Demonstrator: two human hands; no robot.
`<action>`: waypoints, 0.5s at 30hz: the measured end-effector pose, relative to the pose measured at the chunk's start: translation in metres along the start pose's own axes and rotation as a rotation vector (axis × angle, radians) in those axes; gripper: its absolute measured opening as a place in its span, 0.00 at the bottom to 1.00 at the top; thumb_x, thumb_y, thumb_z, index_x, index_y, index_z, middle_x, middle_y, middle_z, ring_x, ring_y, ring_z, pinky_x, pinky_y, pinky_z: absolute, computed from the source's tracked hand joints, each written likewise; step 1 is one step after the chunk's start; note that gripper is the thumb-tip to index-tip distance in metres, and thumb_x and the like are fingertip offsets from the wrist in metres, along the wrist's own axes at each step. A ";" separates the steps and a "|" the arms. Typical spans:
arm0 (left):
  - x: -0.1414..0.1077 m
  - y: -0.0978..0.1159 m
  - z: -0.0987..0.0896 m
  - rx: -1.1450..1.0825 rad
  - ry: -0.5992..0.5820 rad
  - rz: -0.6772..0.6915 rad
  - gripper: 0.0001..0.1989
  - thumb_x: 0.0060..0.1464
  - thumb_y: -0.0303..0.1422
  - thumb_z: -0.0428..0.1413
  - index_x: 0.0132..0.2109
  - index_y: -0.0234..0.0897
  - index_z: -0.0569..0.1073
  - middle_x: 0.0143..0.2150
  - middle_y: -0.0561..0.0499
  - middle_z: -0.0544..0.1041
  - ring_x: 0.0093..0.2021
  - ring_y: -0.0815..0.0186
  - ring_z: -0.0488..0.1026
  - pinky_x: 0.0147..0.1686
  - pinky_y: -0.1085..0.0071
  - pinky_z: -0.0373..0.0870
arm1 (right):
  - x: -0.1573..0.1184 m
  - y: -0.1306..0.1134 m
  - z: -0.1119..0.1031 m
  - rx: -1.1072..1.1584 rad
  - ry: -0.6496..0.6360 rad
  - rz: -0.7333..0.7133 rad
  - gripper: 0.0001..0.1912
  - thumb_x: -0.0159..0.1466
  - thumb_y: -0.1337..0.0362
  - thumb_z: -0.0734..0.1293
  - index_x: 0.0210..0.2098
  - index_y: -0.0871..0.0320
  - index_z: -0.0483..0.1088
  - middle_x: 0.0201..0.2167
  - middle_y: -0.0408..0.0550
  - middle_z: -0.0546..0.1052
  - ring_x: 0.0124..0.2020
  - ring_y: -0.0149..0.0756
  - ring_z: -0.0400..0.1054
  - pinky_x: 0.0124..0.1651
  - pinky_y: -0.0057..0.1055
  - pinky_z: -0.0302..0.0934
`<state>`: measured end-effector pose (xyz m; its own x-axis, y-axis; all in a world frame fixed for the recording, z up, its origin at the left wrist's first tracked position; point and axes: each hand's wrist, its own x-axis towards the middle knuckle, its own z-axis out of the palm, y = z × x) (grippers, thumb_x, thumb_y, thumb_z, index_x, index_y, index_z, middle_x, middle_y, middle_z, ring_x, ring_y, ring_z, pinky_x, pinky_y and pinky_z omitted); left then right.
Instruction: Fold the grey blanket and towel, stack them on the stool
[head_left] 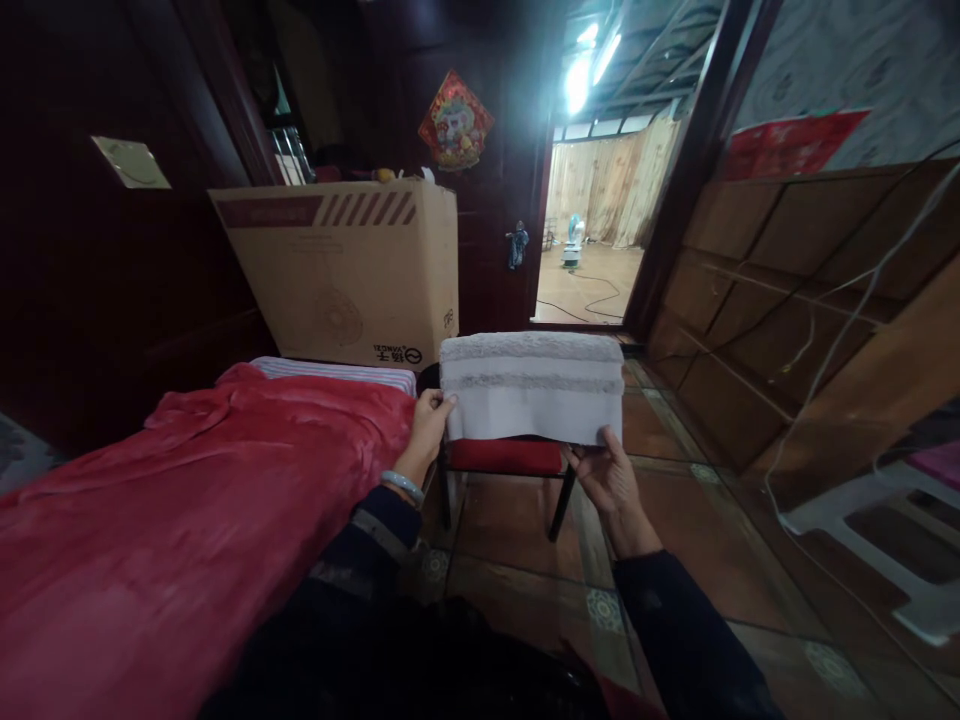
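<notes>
Both hands hold a towel (534, 392) with fluffy grey bands and smooth white bands, spread out wide in front of me. My left hand (426, 432) pinches its left edge, thumb on the front. At the lower right corner, my right hand (609, 482) grips the towel with the thumb over the edge and the fingers partly behind it. Just below and behind the towel is a chair with a red seat (502, 457) and dark legs; its upper part is hidden by the cloth.
To the left lies a bed with a red blanket (300, 440). A large cardboard box (330, 270) stands behind it. A doorway leads to a lit room with a fan (573, 235). Stacked brown boxes (720, 290), a hanging cable (862, 290) and a white plastic stool (862, 520) are at right.
</notes>
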<state>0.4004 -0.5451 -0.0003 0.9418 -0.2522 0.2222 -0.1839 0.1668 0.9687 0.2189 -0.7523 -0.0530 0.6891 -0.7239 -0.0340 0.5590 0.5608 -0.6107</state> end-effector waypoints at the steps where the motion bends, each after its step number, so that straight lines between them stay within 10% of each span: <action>1: -0.001 -0.001 0.001 0.001 0.015 -0.004 0.16 0.42 0.38 0.65 0.35 0.39 0.69 0.29 0.57 0.71 0.31 0.68 0.68 0.35 0.72 0.63 | 0.002 -0.003 0.001 -0.048 0.028 -0.014 0.23 0.45 0.58 0.80 0.37 0.55 0.72 0.35 0.41 0.79 0.36 0.38 0.74 0.45 0.44 0.74; 6: -0.009 0.000 0.007 0.021 0.076 -0.032 0.12 0.45 0.33 0.65 0.34 0.39 0.68 0.28 0.57 0.70 0.32 0.67 0.69 0.38 0.70 0.65 | 0.002 -0.003 -0.010 -0.248 0.175 -0.070 0.29 0.35 0.61 0.82 0.35 0.59 0.70 0.31 0.42 0.76 0.30 0.35 0.72 0.38 0.40 0.75; 15: -0.022 -0.022 0.005 0.084 0.116 -0.126 0.15 0.48 0.28 0.65 0.42 0.39 0.69 0.36 0.53 0.73 0.38 0.65 0.71 0.46 0.66 0.70 | -0.023 0.058 -0.051 -0.460 0.070 0.150 0.20 0.46 0.49 0.75 0.34 0.50 0.73 0.37 0.51 0.78 0.38 0.49 0.76 0.43 0.51 0.72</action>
<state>0.3824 -0.5481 -0.0262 0.9841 -0.1540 0.0888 -0.0805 0.0598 0.9950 0.2117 -0.7237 -0.1282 0.7046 -0.6831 -0.1920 0.1835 0.4368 -0.8806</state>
